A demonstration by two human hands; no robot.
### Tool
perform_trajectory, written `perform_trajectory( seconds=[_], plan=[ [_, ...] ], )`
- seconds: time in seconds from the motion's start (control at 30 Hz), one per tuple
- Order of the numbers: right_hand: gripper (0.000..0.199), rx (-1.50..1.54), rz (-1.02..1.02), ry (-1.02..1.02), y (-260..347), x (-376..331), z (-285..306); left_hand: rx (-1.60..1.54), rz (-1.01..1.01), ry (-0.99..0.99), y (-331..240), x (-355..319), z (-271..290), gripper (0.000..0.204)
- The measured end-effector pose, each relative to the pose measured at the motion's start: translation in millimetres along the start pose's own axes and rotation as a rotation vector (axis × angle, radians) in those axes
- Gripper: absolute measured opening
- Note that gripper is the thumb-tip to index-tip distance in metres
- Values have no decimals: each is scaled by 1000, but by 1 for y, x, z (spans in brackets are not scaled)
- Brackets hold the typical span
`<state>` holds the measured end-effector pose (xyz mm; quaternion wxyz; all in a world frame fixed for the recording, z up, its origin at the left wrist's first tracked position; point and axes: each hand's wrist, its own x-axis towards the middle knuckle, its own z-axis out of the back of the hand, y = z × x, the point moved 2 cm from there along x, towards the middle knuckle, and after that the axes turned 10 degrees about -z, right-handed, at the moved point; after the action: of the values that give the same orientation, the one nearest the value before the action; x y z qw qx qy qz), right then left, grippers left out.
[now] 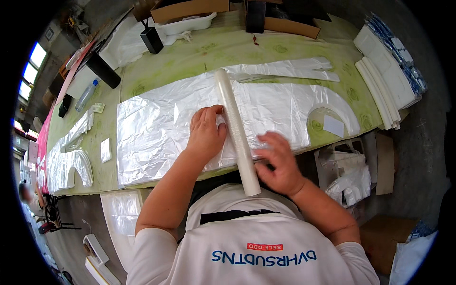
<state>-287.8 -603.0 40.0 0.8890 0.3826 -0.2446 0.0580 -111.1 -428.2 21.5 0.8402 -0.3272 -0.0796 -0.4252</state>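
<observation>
A long roll of whitish plastic film (237,133) lies slanted across a flat stack of shiny plastic sheets (156,123), its near end hanging past the table edge by my waist. My left hand (207,132) rests on the sheets with bent fingers, fingertips and thumb against or very near the roll's left side. On its other side is my right hand (280,164), fingers spread and slightly blurred, with nothing held. I cannot tell whether it touches the roll. The sheets have a rounded cutout on the right, where a white card (333,126) lies.
The table has a green patterned cloth (280,50). A smaller folded plastic pile (71,164), a bottle (86,96) and a black cylinder (102,70) stand or lie left. Cardboard boxes (190,10) sit at the back, white rolls (377,92) at right.
</observation>
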Motion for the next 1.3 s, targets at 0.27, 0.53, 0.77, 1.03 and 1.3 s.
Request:
perform_trajectory(
  seconds=[0.27, 0.53, 0.77, 1.03, 1.3],
  plan=[
    [35, 133, -48, 35, 16, -10, -14, 255, -40, -257, 12, 21, 49, 22],
    [34, 177, -67, 65, 19, -12, -17, -18, 2, 146, -14, -10, 27, 35],
    [32, 189, 0, 135, 26, 4, -22, 131, -19, 156, -21, -23, 26, 47],
    [31, 81, 49, 171, 40, 12, -24, -54, -463, 61, -46, 6, 57, 34],
    [29, -187, -64, 28, 4, 42, -28, 26, -329, 75, -22, -1, 41, 31]
  ],
)
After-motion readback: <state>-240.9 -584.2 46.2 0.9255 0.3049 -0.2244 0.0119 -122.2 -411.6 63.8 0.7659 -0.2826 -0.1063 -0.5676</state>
